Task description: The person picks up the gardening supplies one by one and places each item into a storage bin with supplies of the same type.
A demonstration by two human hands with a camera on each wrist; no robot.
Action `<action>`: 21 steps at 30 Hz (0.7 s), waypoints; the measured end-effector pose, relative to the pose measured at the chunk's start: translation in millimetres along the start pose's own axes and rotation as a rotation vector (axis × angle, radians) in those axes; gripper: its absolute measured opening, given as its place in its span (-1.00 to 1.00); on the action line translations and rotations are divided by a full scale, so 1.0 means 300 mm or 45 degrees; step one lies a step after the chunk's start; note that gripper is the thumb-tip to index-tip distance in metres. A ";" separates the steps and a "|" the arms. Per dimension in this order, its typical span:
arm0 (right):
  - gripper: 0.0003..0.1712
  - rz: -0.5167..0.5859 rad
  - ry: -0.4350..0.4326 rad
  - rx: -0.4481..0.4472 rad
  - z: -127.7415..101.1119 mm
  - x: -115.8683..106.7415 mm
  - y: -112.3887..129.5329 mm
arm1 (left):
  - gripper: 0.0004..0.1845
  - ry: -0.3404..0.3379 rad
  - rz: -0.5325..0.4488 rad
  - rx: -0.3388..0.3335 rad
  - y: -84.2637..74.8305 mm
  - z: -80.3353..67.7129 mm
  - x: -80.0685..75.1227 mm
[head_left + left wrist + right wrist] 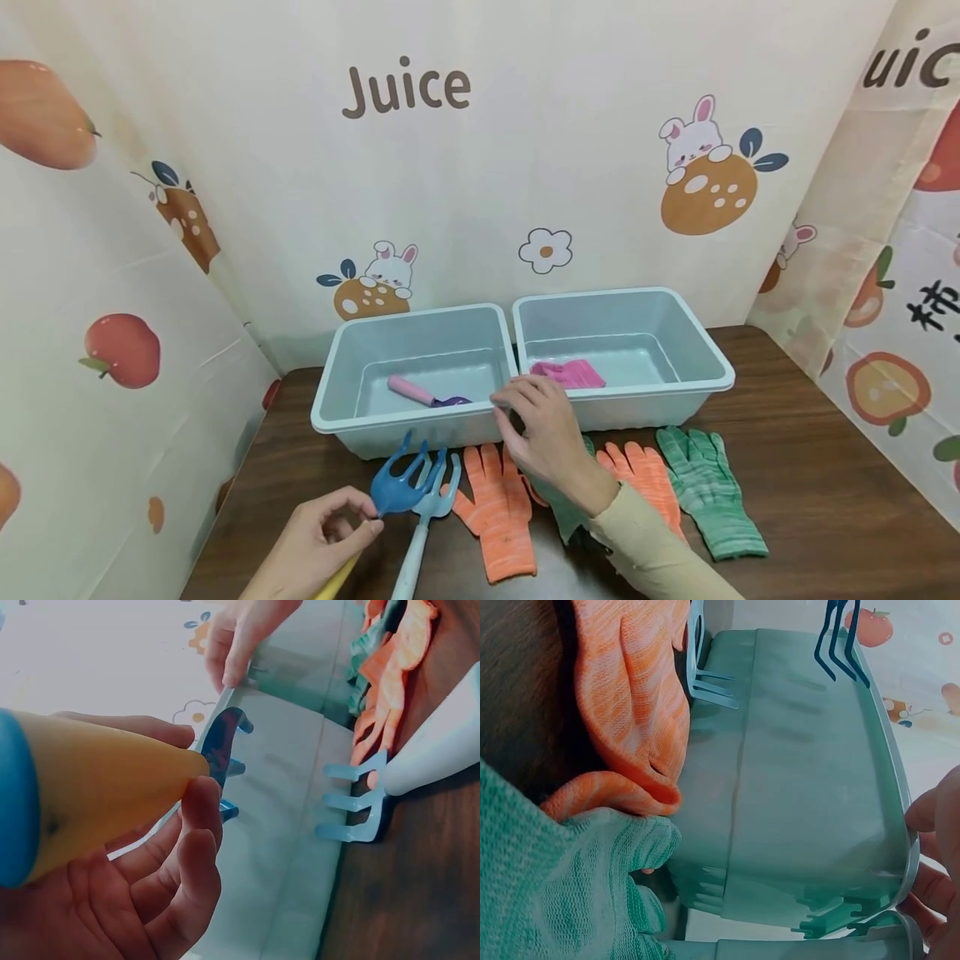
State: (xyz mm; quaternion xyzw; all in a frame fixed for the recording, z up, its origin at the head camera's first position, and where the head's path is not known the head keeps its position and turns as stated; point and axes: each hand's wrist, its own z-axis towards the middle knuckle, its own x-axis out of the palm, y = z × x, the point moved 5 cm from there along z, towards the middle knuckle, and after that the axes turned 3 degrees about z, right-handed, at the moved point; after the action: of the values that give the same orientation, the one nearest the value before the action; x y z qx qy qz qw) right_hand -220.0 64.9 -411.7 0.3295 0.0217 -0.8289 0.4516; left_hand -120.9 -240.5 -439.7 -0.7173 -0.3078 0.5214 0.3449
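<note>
Your left hand (315, 542) grips the blue rake (397, 487) by its yellow handle, just in front of the left bin (330, 392). Your right hand (543, 437), fingers relaxed, touches that bin's rim over the orange glove (498, 512). Pink glove (567, 373) lies in the right bin (705, 342) beyond

We see our left hand (142, 900) curled round the yellow handle of a blue rake (221, 742), its prongs against the pale bin (292, 825). Our right hand (240, 634) touches the bin's rim; a light-blue fork (360, 806) lies beside it on the table (420, 892).
</note>
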 end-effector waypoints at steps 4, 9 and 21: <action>-0.87 0.006 0.016 0.020 0.001 -0.003 0.004 | -0.81 -0.025 0.011 0.017 -0.013 0.003 -0.004; -0.88 -0.014 -0.028 -0.006 -0.009 0.000 0.006 | -0.82 -0.036 0.029 0.052 -0.027 0.010 -0.002; -0.64 -0.191 -0.171 -0.166 -0.039 0.042 0.006 | -0.81 -0.032 0.015 0.035 -0.032 0.006 -0.001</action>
State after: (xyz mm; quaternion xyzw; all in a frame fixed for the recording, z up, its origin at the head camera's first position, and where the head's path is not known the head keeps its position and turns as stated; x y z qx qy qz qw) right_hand -217.3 58.4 -427.6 0.2407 0.0699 -0.8773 0.4092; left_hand -123.6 -234.9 -432.1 -0.7076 -0.3006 0.5367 0.3478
